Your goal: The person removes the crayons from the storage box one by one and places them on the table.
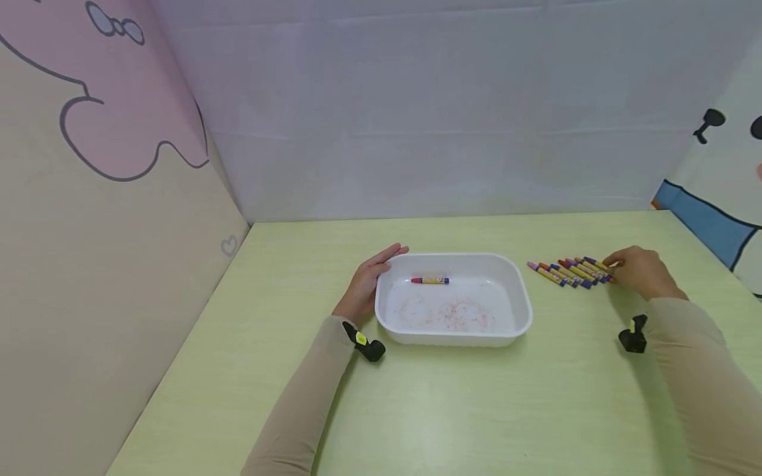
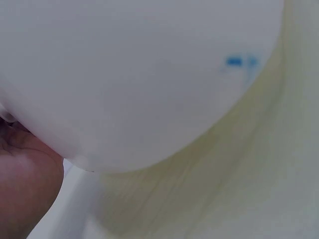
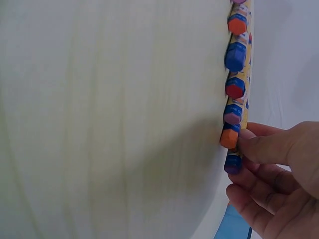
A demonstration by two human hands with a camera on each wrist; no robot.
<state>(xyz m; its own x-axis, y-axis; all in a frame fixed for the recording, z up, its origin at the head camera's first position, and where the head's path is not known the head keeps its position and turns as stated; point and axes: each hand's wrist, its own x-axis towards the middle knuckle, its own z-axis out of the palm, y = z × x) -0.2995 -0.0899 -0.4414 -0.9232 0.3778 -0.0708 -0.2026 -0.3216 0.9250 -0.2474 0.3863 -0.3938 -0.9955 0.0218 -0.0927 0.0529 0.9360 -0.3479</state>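
A white plastic tray [image 1: 452, 337] stands on the table, with a red crayon [image 1: 430, 281] lying inside near its back wall. My left hand [image 1: 361, 285] grips the tray's left side, thumb at the rim. In the left wrist view, the tray's white wall [image 2: 139, 89] fills much of the picture and hides most of the fingers. To the right, several crayons [image 1: 562, 272] lie side by side in a slanted row. My right hand [image 1: 645, 272] is at the row's right end. Its thumb and fingers pinch the dark purple end crayon [image 3: 233, 163], beside an orange one [image 3: 229, 138].
The pale green table [image 1: 446, 410] runs back to a white cloth backdrop [image 1: 417, 132]. Panels with cartoon drawings stand at the left [image 1: 137, 264] and right [image 1: 732, 165]. Reddish crayon marks [image 1: 467, 316] show on the tray's floor.
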